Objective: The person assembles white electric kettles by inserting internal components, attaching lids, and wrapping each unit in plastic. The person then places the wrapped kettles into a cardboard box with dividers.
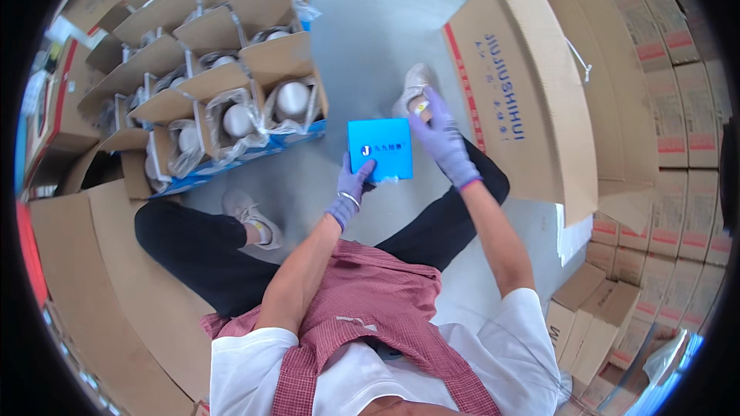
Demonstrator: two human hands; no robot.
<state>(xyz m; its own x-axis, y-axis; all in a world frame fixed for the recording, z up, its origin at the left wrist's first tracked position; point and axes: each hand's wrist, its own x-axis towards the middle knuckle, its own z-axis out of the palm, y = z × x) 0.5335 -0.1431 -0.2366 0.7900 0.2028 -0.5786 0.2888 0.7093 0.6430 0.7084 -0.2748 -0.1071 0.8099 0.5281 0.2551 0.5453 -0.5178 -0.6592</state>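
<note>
A small square blue box point(379, 149) with a white mark on its lid is held above the floor between my knees. My left hand point(351, 187), in a purple glove, grips its lower left edge from below. My right hand point(442, 139), also gloved in purple, holds its right edge with fingers spread along the side. A thin clear wrap shows at the box's bottom edge. My legs in black trousers spread to either side.
Rows of open cardboard cartons point(223, 69) at the upper left hold white round objects in clear plastic bags point(291, 98). A large open cardboard box point(539, 85) stands at the right, with stacked cartons point(678, 146) behind it. Flattened cardboard point(85, 262) lies at my left.
</note>
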